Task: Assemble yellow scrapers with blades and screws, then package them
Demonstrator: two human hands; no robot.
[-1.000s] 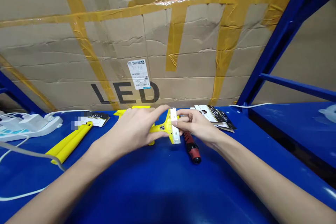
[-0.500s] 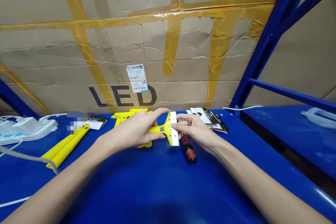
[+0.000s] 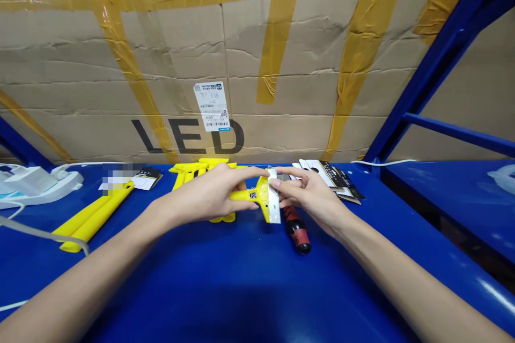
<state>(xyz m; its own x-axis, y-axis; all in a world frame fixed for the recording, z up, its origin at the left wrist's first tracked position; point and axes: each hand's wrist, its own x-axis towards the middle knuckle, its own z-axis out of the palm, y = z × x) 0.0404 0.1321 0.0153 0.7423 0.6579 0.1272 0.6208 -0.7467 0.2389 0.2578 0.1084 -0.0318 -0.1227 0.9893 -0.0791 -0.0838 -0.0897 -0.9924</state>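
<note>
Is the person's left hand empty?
No, the left hand grips the yellow tool, which has a white strip along its end.

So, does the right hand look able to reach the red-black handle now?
Probably yes: the red-black handle lies close to the right hand, near end uncovered. But this hand pinches the yellow scraper, so it likely must let go first.

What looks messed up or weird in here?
The big cardboard box at the back looks battered: its front is creased and wrinkled, with yellow tape criss-crossing it. Its white label is a bit tilted and covers part of the black letter D. I see nothing spilled.
</note>
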